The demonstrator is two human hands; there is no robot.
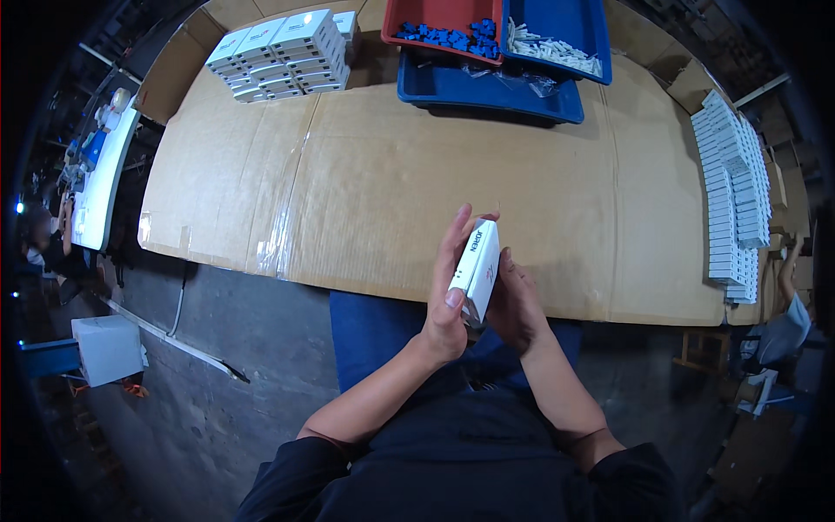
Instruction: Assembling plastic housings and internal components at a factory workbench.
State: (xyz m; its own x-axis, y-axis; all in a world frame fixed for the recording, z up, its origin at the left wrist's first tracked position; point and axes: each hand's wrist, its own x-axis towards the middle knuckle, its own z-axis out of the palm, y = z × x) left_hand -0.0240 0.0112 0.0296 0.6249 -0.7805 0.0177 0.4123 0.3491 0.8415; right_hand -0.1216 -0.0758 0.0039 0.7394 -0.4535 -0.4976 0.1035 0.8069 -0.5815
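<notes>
A small flat white box point(480, 271) with dark print on its side stands tilted on edge between my two hands, above the near edge of the table. My left hand point(445, 324) grips it from the left, thumb along the near lower part and fingers reaching up its far side. On the right, my right hand point(520, 306) closes in against the box, its thumb raised beside the face; some of its fingers are hidden behind the box.
Cardboard covers the table point(391, 183). White boxes point(287, 52) are stacked at the far left, more boxes point(731, 191) in rows at the right. A red tray point(444, 54) of blue parts and a blue tray point(600, 52) of white parts rest over another blue tray point(487, 103).
</notes>
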